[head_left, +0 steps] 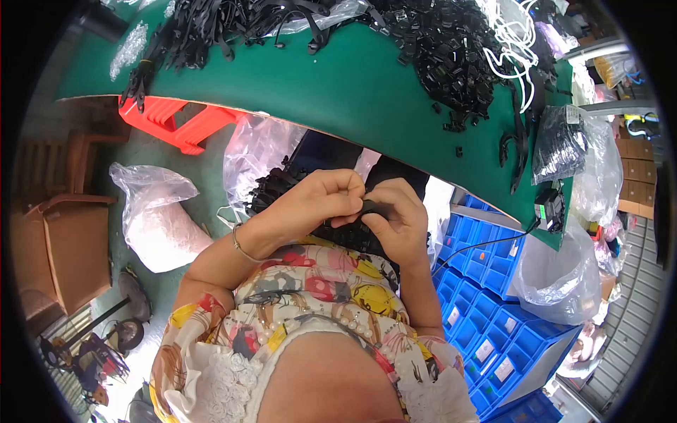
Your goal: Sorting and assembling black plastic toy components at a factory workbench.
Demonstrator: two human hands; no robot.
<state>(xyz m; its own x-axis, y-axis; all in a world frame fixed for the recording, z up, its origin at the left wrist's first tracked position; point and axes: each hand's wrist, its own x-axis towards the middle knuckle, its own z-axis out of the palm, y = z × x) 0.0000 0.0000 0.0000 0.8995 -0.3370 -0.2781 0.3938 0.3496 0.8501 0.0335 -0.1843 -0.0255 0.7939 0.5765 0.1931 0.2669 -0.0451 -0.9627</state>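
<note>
In front of my chest, both hands meet over a small black strap-like piece point(374, 207); its exact kind is largely hidden by the fingers. My left hand point(326, 199) is closed in a pinch at its left end. My right hand point(399, 220) has thumb and fingers closed round its right side. Below them, on my lap, lies more black strapping point(352, 237). Left of it, beside my left wrist, rests a bunch of black straps with clips point(271, 189).
A green table point(338, 81) spans the far side, bearing black straps point(211, 28), a heap of small black plastic parts point(451, 56) and white cord point(513, 42). Blue bins point(486, 331) stack at right. Left are a red plastic stool point(176, 123) and a filled clear bag point(162, 225).
</note>
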